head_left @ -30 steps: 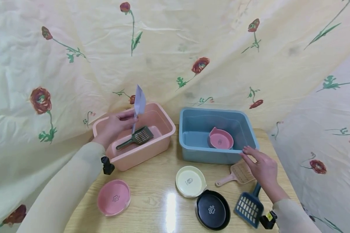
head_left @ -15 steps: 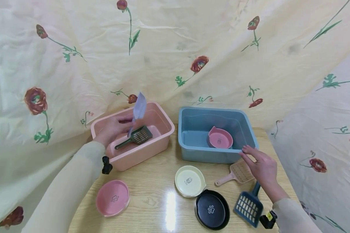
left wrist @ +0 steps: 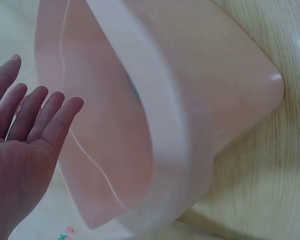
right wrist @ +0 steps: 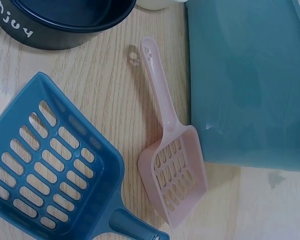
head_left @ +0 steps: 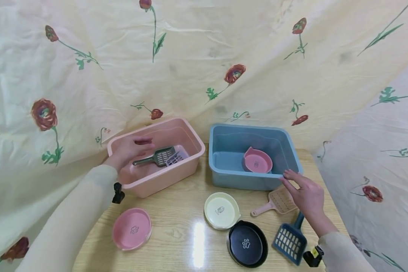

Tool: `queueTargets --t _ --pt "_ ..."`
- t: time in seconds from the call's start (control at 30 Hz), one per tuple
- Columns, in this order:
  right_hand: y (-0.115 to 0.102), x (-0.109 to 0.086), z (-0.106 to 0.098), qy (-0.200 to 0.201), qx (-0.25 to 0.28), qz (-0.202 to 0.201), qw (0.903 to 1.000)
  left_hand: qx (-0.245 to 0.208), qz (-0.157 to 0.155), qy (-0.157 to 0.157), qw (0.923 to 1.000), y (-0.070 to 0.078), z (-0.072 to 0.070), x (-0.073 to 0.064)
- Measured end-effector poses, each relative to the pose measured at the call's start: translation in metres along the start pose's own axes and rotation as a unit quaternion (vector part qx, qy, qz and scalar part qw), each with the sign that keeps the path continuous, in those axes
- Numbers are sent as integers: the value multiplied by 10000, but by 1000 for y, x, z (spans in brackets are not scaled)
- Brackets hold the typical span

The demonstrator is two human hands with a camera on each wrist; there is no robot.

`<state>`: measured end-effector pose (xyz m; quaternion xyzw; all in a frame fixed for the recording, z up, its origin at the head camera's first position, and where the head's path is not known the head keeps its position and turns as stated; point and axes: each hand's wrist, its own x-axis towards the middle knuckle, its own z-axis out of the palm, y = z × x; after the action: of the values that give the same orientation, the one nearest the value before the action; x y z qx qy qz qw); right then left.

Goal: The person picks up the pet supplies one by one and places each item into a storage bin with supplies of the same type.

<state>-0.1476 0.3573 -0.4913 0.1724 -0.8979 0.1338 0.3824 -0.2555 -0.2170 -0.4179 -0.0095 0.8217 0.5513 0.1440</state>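
Observation:
My left hand (head_left: pixel 127 150) hovers over the left part of the pink bin (head_left: pixel 171 179), fingers extended and holding nothing. In the left wrist view its palm and spread fingers show beside the bin's rim. A dark green slotted litter scoop (head_left: pixel 159 157) lies in the bin, and a lavender slotted litter scoop (head_left: pixel 181 155) lies beside it, partly hidden by the front wall. My right hand (head_left: pixel 307 194) pinches the front right rim of the blue bin (head_left: pixel 244 181) between thumb and forefinger. Inside that bin is a pink bowl (head_left: pixel 257 161) with a small spout.
Below the blue bin lie a pale pink scoop (right wrist: pixel 162 100) and a blue scoop (right wrist: pixel 107 185). A cream bowl (head_left: pixel 221 210) and a black bowl (head_left: pixel 247 244) stand close together at the middle front. Another pink bowl (head_left: pixel 132 229) stands front left. Flowered cloth (head_left: pixel 190 49) hangs behind.
The lavender scoop, held upright by my left hand earlier, has gone down into the pink bin and been let go. My left hand has drawn back slightly left. My right hand stays at the rim.

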Motion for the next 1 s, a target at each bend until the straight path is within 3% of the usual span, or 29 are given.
queueTargets --t 0.1,0.2,0.33,0.57,0.77,0.83,1.0 --pt "-1 1 1 -36 11 31 10000 346 8 18 9994 5 -3 -3" --pt "-3 2 1 -79 21 54 10000 1020 179 44 9946 11 -7 -9" --pt "-2 1 2 -111 38 67 9999 1936 702 112 9785 22 -12 -21" --pt "2 0 0 -145 28 144 9998 2681 1165 174 9562 33 -12 -55" --pt "3 0 -2 -187 17 115 9998 3397 1764 437 9228 15 -9 -77" --pt "2 1 -2 -216 14 118 9997 3713 1811 574 9089 6 -8 -85" --pt "1 2 -3 -307 38 164 9994 4110 2032 924 8839 -22 -5 -102"
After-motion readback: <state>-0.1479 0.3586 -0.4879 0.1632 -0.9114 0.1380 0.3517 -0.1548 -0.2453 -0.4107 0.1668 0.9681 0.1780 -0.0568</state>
